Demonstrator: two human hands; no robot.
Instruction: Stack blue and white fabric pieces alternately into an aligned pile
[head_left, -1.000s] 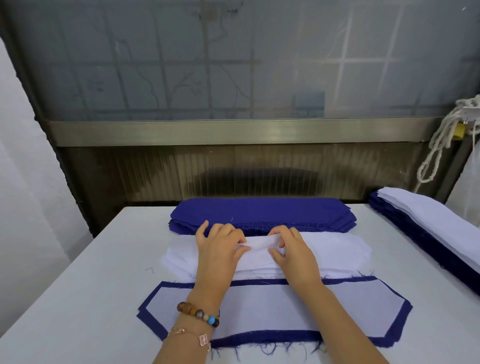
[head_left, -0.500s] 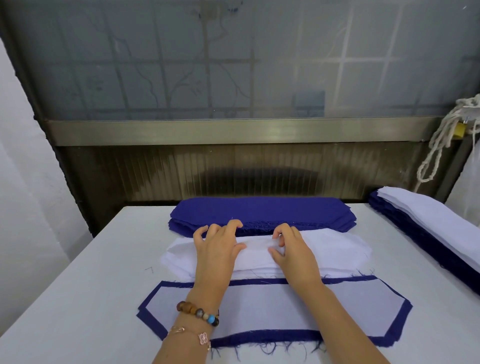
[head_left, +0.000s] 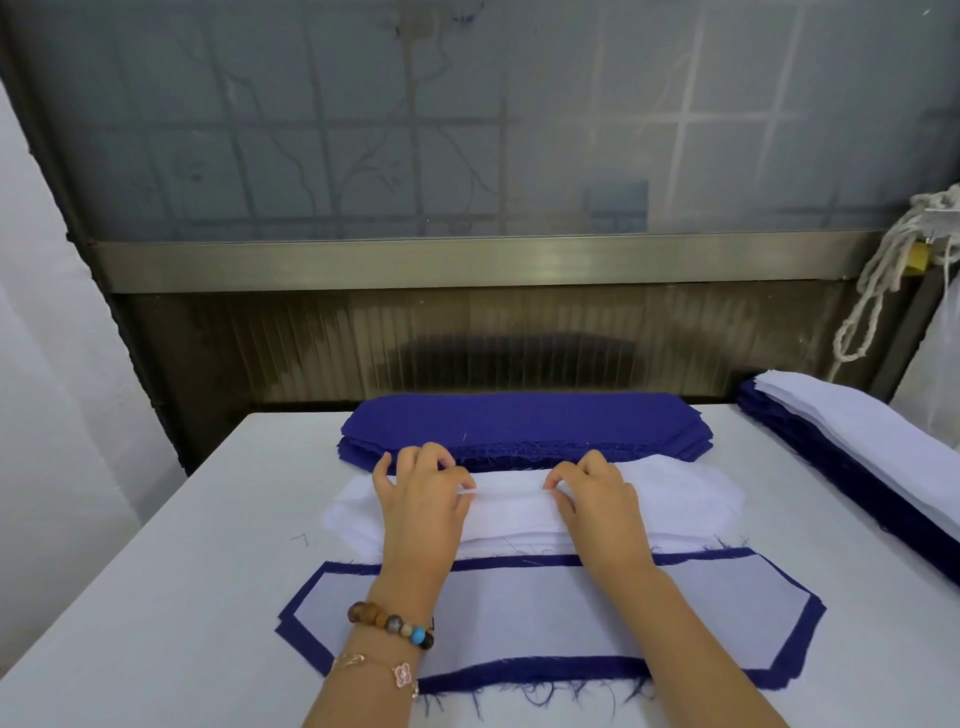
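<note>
A stack of white fabric pieces (head_left: 675, 499) lies across the middle of the table. Behind it sits a stack of blue fabric pieces (head_left: 524, 421). In front lies a blue piece with a smaller white piece (head_left: 545, 613) laid on top, so a blue border shows all round. My left hand (head_left: 421, 504) and my right hand (head_left: 597, 499) both rest on the white stack, fingertips pinching its top white sheet, which is creased into a ridge between them.
A finished pile of alternating blue and white pieces (head_left: 857, 447) runs along the table's right edge. A white rope (head_left: 878, 275) hangs at the back right. A ribbed panel and frosted window close off the back. A white curtain hangs left.
My two hands have slid apart along the white stack, the left going left and the right going right, still pinching the top sheet.
</note>
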